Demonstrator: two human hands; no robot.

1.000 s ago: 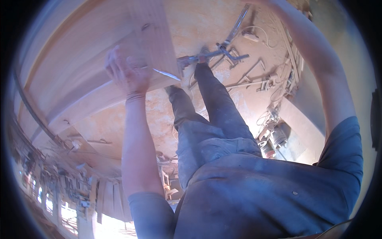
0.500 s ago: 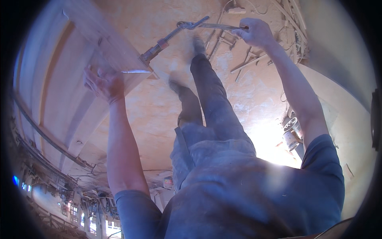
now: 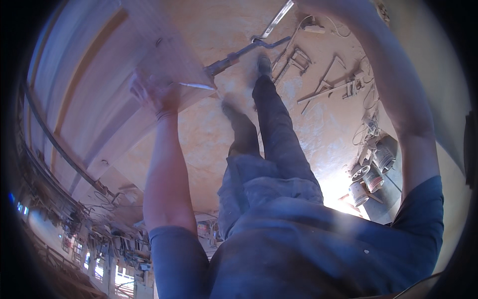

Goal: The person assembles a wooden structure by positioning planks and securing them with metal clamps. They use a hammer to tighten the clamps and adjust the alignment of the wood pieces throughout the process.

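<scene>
Your left hand [image 3: 155, 94] is against the one wooden plank [image 3: 174, 55] at upper left, probably steadying it; fingers are blurred, so can't tell if they pinch or lie spread. One screw clamp [image 3: 231, 59] appears to meet the plank's right edge, seemingly to press on it, and one metal bar [image 3: 276, 21] runs from its outer end to the top edge, likely for leverage; your right hand is out of frame, can't tell its grip. Floor [image 3: 303, 129]: at least two loose clamp-like frames [image 3: 318, 93], plus at least three cans [image 3: 373, 180] at right.
</scene>
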